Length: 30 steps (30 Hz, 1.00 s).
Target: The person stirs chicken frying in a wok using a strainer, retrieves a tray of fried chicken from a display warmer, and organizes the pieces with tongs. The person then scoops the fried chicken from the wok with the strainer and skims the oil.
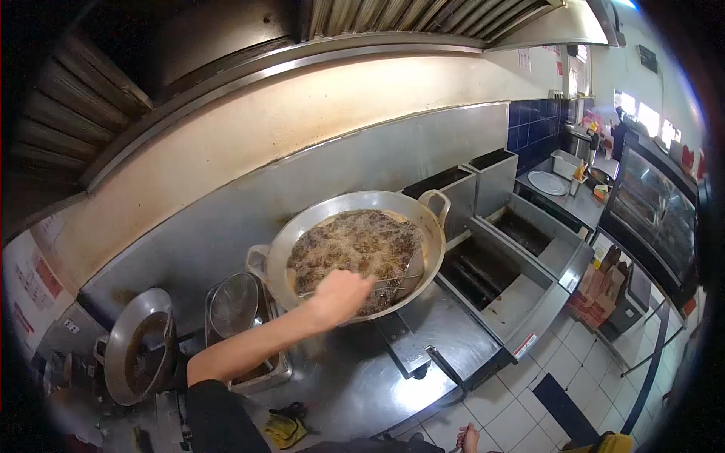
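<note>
A large two-handled metal wok (pixel 271 234) holds dark, bubbling oil with pieces frying in it. My left hand (pixel 342 296) reaches over the wok's near side, its fingers closed round a thin metal utensil (pixel 392 285) whose wire part shows just right of the hand. How far the utensil runs under the foam is hidden. Low in the view, past the counter's front edge, my right hand (pixel 468 437) has its fingers curled; what it holds, if anything, is too small to name.
Left of the wok stand a round strainer (pixel 234 303) over a metal container and a smaller wok (pixel 118 368). A yellow cloth (pixel 283 429) lies near the counter's edge. Right are fryer basins (pixel 521 306), a white plate (pixel 547 183) and a glass display cabinet (pixel 653 215).
</note>
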Available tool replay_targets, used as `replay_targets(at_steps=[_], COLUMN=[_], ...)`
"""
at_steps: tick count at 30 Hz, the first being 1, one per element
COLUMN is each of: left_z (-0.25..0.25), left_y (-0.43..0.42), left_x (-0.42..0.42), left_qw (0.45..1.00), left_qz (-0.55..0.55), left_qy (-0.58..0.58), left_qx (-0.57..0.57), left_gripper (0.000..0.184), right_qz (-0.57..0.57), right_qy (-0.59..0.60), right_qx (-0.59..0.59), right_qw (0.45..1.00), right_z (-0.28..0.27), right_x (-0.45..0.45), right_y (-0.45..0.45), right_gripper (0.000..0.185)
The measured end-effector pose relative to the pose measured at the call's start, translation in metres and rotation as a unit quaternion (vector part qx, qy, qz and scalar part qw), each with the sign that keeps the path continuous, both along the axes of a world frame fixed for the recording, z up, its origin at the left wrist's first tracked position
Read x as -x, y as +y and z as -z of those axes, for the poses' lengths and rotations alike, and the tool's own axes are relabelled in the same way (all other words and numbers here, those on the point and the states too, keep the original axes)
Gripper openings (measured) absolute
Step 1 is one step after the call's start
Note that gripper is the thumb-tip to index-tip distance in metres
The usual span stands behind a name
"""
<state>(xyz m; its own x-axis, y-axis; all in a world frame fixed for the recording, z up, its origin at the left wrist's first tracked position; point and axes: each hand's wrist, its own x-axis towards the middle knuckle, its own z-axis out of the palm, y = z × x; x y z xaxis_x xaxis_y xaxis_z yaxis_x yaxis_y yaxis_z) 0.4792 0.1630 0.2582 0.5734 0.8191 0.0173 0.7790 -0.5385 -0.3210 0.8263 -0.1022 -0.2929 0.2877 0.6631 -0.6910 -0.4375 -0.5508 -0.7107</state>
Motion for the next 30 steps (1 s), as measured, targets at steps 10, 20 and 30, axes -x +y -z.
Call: replay_targets(at_steps=[10,20,30], left_z=[0.109,0.133,0.035], left_y=[0.117,0.171,0.057], left_x=[-0.044,0.071,0.129], left_qw=[0.957,0.974,0.979], left_qz=[-0.104,-0.089,-0.193], left_qy=[0.266,0.088,-0.061], left_qx=[-0.049,-0.189,0.022], left_gripper=[0.003,0.008,0.037], right_qz=[-0.011,-0.047,-0.091], right_qy=[-0.016,-0.087,-0.089], right_qx=[-0.03,-0.059,0.013], right_qw=[0.999,0.993,0.992], right_z=[0.074,0.011,0.124], right_x=[0.01,0.014,-0.036], right_y=[0.008,0.002,-0.057], right_gripper=[0.03,0.03,0.026])
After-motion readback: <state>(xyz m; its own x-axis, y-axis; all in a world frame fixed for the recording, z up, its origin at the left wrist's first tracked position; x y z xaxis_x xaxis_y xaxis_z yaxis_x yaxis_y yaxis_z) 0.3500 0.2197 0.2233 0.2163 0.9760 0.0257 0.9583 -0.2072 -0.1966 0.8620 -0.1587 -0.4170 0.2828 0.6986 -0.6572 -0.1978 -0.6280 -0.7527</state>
